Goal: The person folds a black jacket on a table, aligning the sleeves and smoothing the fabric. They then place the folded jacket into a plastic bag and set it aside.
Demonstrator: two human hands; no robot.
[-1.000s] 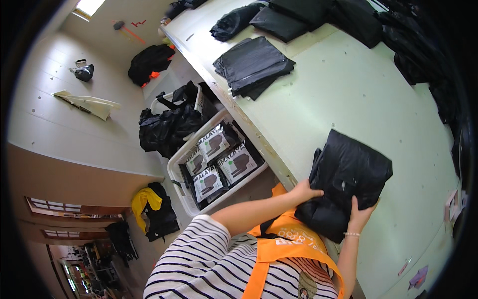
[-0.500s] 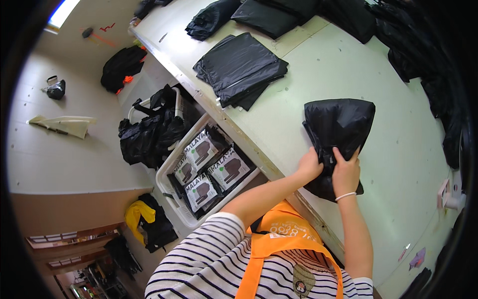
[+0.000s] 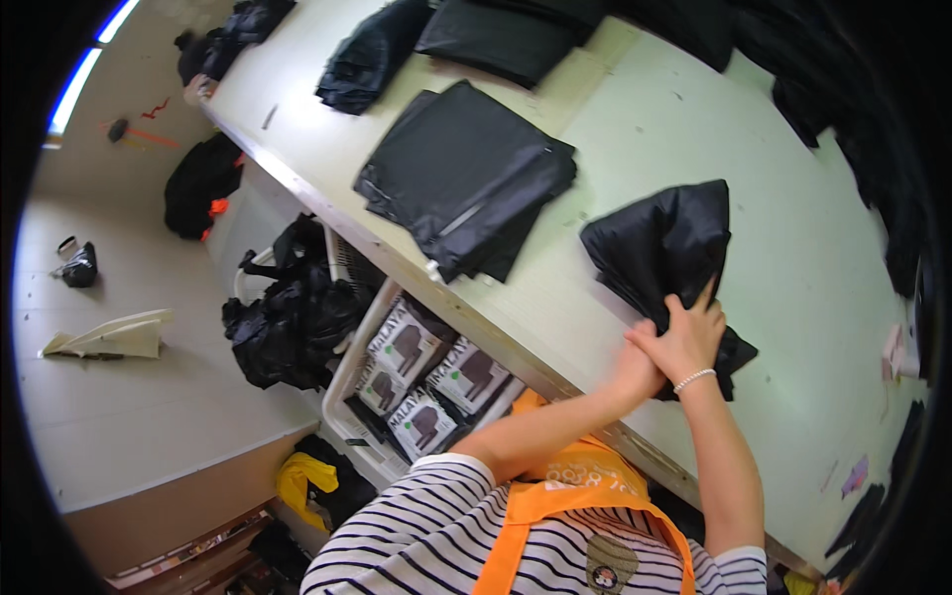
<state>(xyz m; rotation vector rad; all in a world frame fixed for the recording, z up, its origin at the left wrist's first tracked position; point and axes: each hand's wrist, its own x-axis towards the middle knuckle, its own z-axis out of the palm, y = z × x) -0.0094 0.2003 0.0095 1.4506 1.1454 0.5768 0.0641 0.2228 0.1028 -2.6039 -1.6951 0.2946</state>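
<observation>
A folded black garment lies on the pale green table in front of me. My right hand, with a bead bracelet on its wrist, lies on the garment's near edge with the fingers spread over the fabric. Tucked partly under it, my left hand grips the same edge. The two hands touch. A fold of the garment sticks out to the right of my right wrist.
A stack of folded black garments lies to the left, with more black clothes at the far end and along the right rim. Below the table edge stand a white basket of packaged items, black bags and a yellow bag.
My hands have moved from the garment's two sides to meet at its near edge. The garment is folded narrower than a second ago.
</observation>
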